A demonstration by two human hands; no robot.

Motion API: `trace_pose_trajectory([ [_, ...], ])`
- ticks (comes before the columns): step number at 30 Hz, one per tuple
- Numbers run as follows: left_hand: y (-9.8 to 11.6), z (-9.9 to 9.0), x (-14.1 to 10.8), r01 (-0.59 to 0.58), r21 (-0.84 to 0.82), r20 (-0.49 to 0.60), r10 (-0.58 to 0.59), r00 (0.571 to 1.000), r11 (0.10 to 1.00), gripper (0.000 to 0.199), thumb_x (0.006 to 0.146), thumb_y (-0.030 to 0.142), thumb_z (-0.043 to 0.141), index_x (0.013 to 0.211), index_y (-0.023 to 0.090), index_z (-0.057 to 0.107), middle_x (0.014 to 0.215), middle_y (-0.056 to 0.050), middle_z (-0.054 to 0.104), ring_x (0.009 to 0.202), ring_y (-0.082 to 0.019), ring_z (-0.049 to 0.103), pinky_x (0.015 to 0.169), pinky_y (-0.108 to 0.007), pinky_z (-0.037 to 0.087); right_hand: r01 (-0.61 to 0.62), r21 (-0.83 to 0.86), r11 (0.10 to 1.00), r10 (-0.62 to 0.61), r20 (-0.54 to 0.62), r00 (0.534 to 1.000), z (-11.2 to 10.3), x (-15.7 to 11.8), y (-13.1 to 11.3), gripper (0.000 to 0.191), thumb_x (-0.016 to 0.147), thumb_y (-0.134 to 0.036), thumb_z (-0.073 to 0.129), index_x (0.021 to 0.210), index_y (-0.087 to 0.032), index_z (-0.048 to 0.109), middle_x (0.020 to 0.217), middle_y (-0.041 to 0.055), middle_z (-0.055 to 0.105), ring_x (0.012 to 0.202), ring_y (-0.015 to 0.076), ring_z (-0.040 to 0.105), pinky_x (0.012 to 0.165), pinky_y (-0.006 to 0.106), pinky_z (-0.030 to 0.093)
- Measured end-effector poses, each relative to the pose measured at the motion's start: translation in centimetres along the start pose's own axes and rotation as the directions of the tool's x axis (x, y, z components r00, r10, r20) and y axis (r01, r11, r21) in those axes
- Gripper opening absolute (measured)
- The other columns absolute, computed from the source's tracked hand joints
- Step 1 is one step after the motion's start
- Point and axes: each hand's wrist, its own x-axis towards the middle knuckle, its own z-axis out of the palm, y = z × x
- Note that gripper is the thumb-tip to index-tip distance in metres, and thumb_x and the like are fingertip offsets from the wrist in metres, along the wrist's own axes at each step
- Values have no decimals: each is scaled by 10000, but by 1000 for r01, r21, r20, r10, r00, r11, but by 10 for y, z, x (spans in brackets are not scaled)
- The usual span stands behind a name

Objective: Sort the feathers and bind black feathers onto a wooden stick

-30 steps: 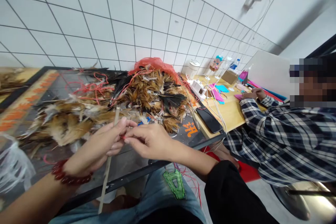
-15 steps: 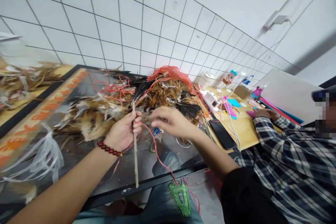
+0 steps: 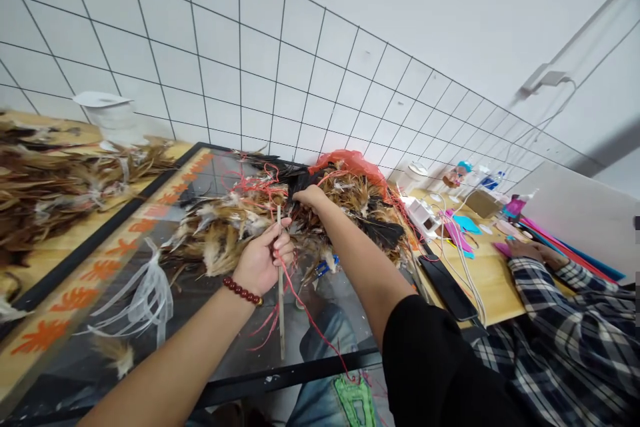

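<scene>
My left hand (image 3: pixel 265 255) is closed round a thin pale stick (image 3: pixel 281 320), held roughly upright over the glass tabletop. A red string (image 3: pixel 310 320) runs from these fingers down to a green patch on my jeans, and loose pink ends hang beside the stick. My right hand (image 3: pixel 309 197) reaches across into the feather pile, its fingers bent together at some black feathers (image 3: pixel 299 180); the fingertips are partly hidden. Brown feathers (image 3: pixel 345 190) lie under a red plastic bag (image 3: pixel 350 161). Lighter feathers (image 3: pixel 215 240) are spread left of the stick.
White ribbon strips (image 3: pixel 147 293) lie on the left. More brown feathers (image 3: pixel 45 187) cover the wooden table there. A black phone (image 3: pixel 447 287), cables and a white charger (image 3: pixel 423 213) are on the right. A person in a plaid shirt (image 3: pixel 550 333) sits there. A wire grid stands behind.
My right hand has moved from beside the left hand, forward into the black feathers. My left hand keeps hold of the stick. The view has shifted, so things appear further right.
</scene>
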Motion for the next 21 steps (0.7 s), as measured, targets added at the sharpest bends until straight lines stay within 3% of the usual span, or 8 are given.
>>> trace_pose_trajectory([
  [3,2,1,2,-9,-2,-43,9,999,1000,245,979,135,387,871,114,606,521,51,348,381,-58,309,338,-140,259,-111,179,978,115,-8,993,-11,-11,-4,273,891,-215,481,623,-196,427,454,-55,438,350,62,358,385,201,324],
  [7,5,1,5,-50,46,-101,54,993,998,189,958,121,432,893,108,609,570,34,418,400,-54,356,341,-138,295,-88,469,879,127,-52,990,-28,-34,-8,250,894,-265,515,689,-206,384,511,-83,431,382,38,342,367,161,248],
  [8,6,1,5,-54,58,-109,60,992,997,177,953,117,442,905,102,611,585,31,435,401,-52,362,340,-140,301,-64,602,796,125,-59,990,-29,-40,-8,243,865,-267,562,698,-204,398,516,-87,436,392,35,350,371,155,247],
  [10,6,0,6,-51,84,-116,60,991,995,161,946,108,457,935,86,616,614,24,465,397,-44,366,336,-141,308,-15,839,544,105,-50,993,-28,-51,-8,240,788,-261,653,712,-197,435,519,-93,457,411,35,377,381,146,268],
  [12,5,0,7,-47,118,-130,63,990,992,157,941,93,463,958,68,618,657,7,516,390,-31,364,328,-133,299,8,930,368,64,-34,997,-20,-60,-7,257,726,-274,714,715,-190,471,521,-91,490,426,37,414,396,143,312],
  [14,4,0,8,-47,145,-150,69,986,988,164,950,100,457,953,59,615,712,-22,573,378,-15,350,317,-123,283,15,929,370,36,-31,999,-8,-67,-6,289,683,-314,758,706,-183,502,507,-86,515,427,41,446,414,149,359],
  [17,2,-1,8,-60,170,-147,86,985,984,180,968,162,469,871,76,595,753,-48,613,376,-5,344,312,-112,277,20,885,466,18,-32,999,11,-73,-2,352,645,-398,788,673,-179,514,485,-77,534,407,53,482,431,171,406],
  [21,-1,-2,10,-76,223,-136,108,985,972,138,932,105,522,810,76,580,742,-30,603,370,8,343,299,-95,246,64,847,527,0,-76,997,27,-78,4,429,615,-444,811,600,-178,474,466,-75,520,407,49,481,424,169,376],
])
